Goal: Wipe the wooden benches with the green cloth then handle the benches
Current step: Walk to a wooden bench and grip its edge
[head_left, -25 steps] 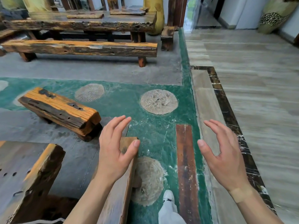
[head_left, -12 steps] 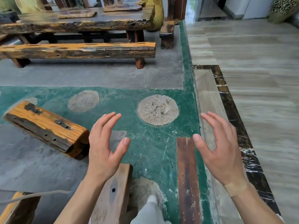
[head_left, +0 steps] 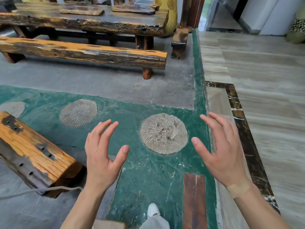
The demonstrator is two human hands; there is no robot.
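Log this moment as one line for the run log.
left hand: open, empty | right hand: open, empty | short bench: untouched, left of hands | long bench: ahead | green cloth: not visible

We see a floor [head_left: 115, 85] of grey stone and green inlay; a short wooden bench [head_left: 33, 154] and a long bench [head_left: 82, 52] stand on it, well apart.

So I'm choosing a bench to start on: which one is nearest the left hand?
The short bench, lower left, just beside the left hand. The long bench and the small stool stand farther off by the table.
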